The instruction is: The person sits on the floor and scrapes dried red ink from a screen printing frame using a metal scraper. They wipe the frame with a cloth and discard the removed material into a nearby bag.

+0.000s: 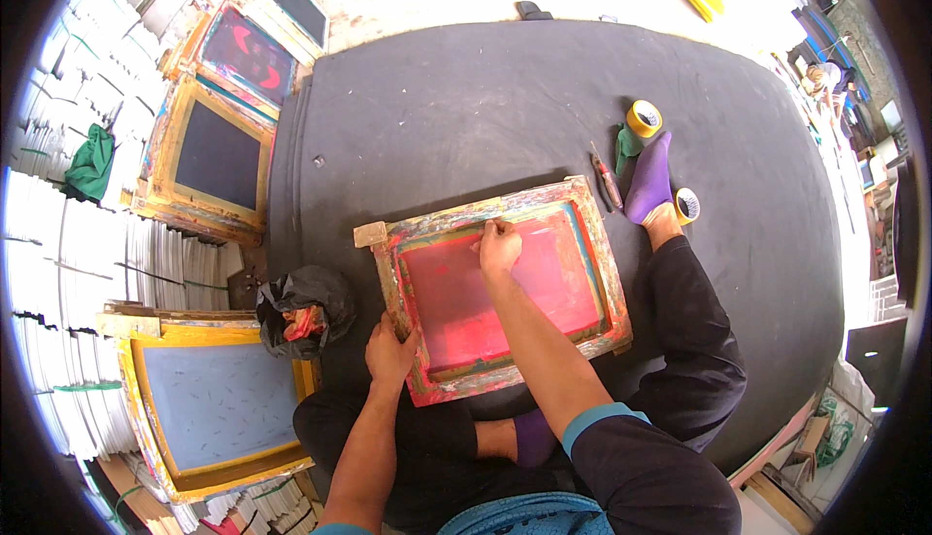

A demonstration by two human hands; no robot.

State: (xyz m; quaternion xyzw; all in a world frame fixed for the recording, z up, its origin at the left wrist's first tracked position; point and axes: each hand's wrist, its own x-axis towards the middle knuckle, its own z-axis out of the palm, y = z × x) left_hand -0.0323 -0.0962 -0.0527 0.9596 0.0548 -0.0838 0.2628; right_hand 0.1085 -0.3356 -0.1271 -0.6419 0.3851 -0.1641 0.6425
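Note:
A paint-stained wooden screen-printing frame [604, 287] with red-pink mesh [456, 307] lies tilted in front of me on a black padded surface. My left hand [391, 352] grips its left side, thumb over the wood. Over the mesh, near the far inner edge, my right hand [501, 247] is closed in a pinch. What those fingers hold, if anything, is too small to make out. Right of the frame lie a craft knife or similar slim red-handled tool [607, 183], a green cloth [626, 150] and two yellow tape rolls [644, 118], one beside my purple-socked foot [651, 181].
A black plastic bag [330, 297] with crumpled red material sits left of the frame. Further left stand other screen frames [158, 351] and tall stacks of white sheets [87, 263], with a green cloth on one. The black surface [456, 108] stretches away ahead. Another person [830, 79] is far right.

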